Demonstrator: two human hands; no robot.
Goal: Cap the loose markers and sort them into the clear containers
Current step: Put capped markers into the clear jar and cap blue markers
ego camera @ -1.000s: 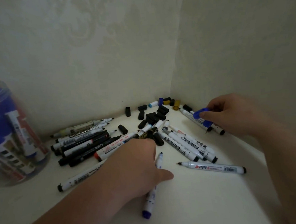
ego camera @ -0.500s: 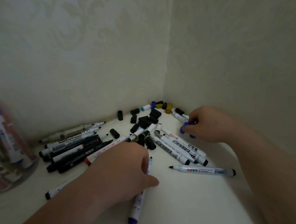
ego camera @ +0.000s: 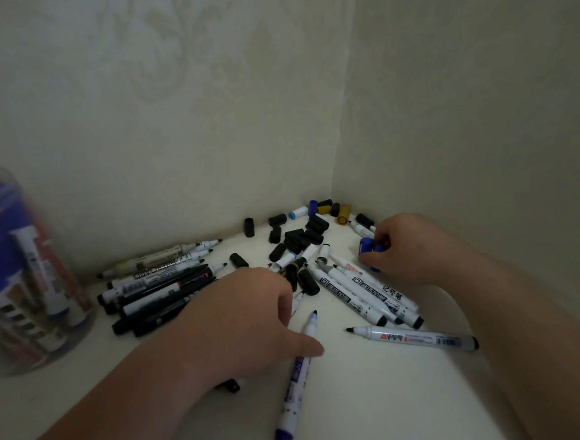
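Markers [ego camera: 159,290] lie uncapped in a loose heap on the desk [ego camera: 380,402], spread from 10 o'clock to 3 o'clock, with loose caps [ego camera: 300,236] piled at 12 o'clock in the wall corner. My right grip [ego camera: 417,248], at 2 o'clock, pinches a blue cap [ego camera: 366,245]. My left grip [ego camera: 241,323] sits palm down at centre, thumb across a blue-tipped marker [ego camera: 294,377]. I cannot tell whether its curled fingers hold anything. At 9 o'clock stands a clear container [ego camera: 21,273] with markers inside.

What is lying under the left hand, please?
The blue marker passes under the thumb of the left hand, and a black marker end pokes out below the palm. Whatever else the palm covers cannot be seen.
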